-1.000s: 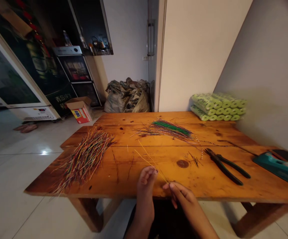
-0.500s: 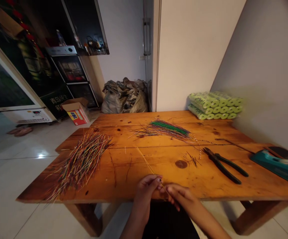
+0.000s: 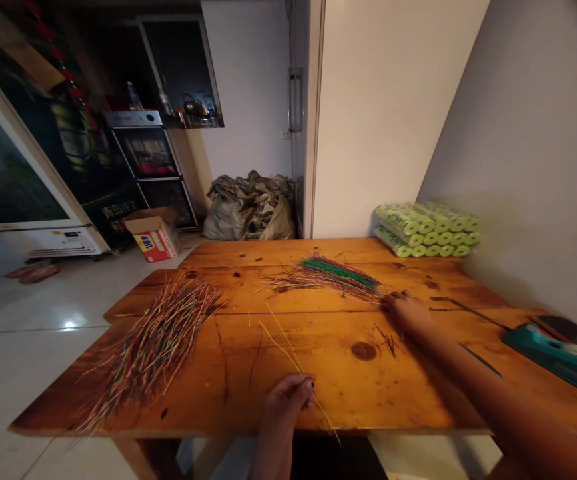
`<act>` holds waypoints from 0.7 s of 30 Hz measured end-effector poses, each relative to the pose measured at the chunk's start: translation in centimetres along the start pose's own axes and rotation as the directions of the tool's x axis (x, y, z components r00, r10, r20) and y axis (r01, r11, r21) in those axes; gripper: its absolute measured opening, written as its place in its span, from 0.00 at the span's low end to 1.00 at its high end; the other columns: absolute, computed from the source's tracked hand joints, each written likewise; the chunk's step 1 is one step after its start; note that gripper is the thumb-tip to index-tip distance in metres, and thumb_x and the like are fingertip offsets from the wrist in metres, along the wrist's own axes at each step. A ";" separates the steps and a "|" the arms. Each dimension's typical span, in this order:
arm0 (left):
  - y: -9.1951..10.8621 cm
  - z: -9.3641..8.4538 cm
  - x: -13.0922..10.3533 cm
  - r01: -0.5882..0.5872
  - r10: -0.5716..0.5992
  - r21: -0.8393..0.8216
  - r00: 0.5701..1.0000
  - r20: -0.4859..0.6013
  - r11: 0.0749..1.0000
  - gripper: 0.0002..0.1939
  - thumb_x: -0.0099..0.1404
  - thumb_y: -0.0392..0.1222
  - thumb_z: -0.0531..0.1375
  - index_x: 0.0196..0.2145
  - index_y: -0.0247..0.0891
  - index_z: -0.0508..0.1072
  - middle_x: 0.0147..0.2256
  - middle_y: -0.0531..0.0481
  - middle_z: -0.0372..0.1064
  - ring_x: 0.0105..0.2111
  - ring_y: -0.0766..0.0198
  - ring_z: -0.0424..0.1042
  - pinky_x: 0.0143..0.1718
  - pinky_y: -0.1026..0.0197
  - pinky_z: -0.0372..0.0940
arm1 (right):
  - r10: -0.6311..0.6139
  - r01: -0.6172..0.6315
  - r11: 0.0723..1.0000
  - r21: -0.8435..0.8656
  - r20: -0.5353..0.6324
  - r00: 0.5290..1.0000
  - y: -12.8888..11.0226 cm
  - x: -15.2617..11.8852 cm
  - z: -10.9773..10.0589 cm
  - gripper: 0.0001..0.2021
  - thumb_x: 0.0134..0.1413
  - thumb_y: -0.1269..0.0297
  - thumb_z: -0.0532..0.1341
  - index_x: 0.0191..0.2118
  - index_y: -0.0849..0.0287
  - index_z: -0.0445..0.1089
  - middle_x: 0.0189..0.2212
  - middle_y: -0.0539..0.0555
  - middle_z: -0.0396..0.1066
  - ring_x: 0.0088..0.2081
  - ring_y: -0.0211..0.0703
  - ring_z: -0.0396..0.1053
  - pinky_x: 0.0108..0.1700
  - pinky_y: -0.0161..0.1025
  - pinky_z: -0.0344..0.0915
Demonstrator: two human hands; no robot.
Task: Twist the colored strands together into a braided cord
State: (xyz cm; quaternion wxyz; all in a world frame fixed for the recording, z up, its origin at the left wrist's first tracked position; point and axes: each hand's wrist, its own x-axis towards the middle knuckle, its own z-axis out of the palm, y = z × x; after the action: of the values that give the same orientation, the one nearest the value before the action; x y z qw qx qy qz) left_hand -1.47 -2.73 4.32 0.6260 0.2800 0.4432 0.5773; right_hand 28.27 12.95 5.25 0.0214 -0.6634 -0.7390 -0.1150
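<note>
The left hand (image 3: pixel 288 395) is pinched shut on thin yellow strands (image 3: pixel 297 365), slanting from eleven toward five o'clock over the near edge of the surface (image 3: pixel 333 330). From there, the right hand (image 3: pixel 404 311) lies at two, beside the green-cored wire bundle (image 3: pixel 341 274); its grip is unclear. A multicoloured wire pile (image 3: pixel 168 337) spreads at ten, a teal tape dispenser (image 3: pixel 543 352) at three.

The bare right hand (image 3: pixel 403 310) has left the thin yellow wires (image 3: pixel 296 361) for the 4 o'clock end of the green-centred multicoloured wire bundle (image 3: pixel 341 275); their lower end now trails free at the left hand's (image 3: pixel 290 393) 5 o'clock. The right forearm (image 3: pixel 473 381) now mostly hides the dark-handled metal pliers (image 3: pixel 482 361).
</note>
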 end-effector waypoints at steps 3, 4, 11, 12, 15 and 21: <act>-0.3 -0.3 0.2 -0.005 0.005 0.006 1.000 0.007 1.000 0.12 0.42 0.46 0.68 0.23 0.35 0.76 0.21 0.51 0.69 0.22 0.71 0.62 0.27 0.68 0.60 | -0.070 0.070 0.996 -0.048 0.001 0.998 0.4 0.4 0.6 0.11 0.56 0.65 0.52 0.38 0.61 0.70 0.34 0.61 0.71 0.40 0.48 0.64 0.35 0.37 0.57; -0.4 -0.3 0.3 -0.007 0.007 0.009 1.000 0.017 1.000 0.12 0.43 0.47 0.67 0.22 0.35 0.76 0.21 0.52 0.68 0.22 0.71 0.62 0.27 0.68 0.60 | -0.089 0.088 0.994 -0.062 0.000 0.996 0.5 0.5 0.7 0.11 0.56 0.65 0.52 0.38 0.61 0.70 0.34 0.61 0.71 0.40 0.49 0.64 0.35 0.37 0.57; -0.4 0.1 0.0 -0.011 0.011 0.007 1.000 0.025 1.000 0.11 0.44 0.46 0.67 0.24 0.35 0.76 0.22 0.51 0.68 0.23 0.70 0.62 0.28 0.67 0.60 | -0.145 0.140 0.980 -0.142 -0.027 0.989 0.9 -0.1 0.0 0.09 0.55 0.69 0.51 0.35 0.64 0.68 0.30 0.62 0.71 0.36 0.49 0.67 0.35 0.38 0.56; -0.2 0.2 -0.2 -0.013 0.013 0.004 1.000 0.014 1.000 0.11 0.43 0.45 0.67 0.23 0.35 0.76 0.22 0.51 0.68 0.23 0.70 0.62 0.28 0.67 0.60 | -0.140 0.133 0.980 -0.148 -0.035 0.990 1.1 -0.4 -0.4 0.09 0.55 0.69 0.51 0.34 0.65 0.67 0.29 0.62 0.71 0.35 0.48 0.67 0.35 0.38 0.56; 0.2 0.5 -0.7 -0.008 0.008 0.001 1.000 -0.002 1.000 0.10 0.44 0.45 0.67 0.23 0.35 0.76 0.22 0.51 0.68 0.23 0.70 0.62 0.28 0.67 0.59 | -0.121 0.110 0.981 -0.162 -0.058 0.991 1.7 -1.7 -1.7 0.09 0.55 0.69 0.51 0.34 0.64 0.67 0.28 0.62 0.70 0.32 0.48 0.68 0.33 0.38 0.55; -0.3 1.2 -0.7 0.035 -0.035 0.014 0.999 0.029 0.999 0.12 0.44 0.46 0.66 0.24 0.36 0.77 0.23 0.50 0.69 0.24 0.67 0.63 0.29 0.65 0.60 | 0.086 -0.071 0.984 0.163 -0.086 0.993 3.5 -4.7 -3.5 0.13 0.56 0.59 0.48 0.35 0.59 0.66 0.30 0.58 0.71 0.30 0.47 0.68 0.30 0.38 0.57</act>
State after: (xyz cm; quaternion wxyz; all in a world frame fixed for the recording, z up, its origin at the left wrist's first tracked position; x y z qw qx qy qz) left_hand -0.26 -3.31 4.77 0.6405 0.2846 0.4427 0.5593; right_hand 31.89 8.02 8.31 0.1134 -0.6821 -0.7174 -0.0854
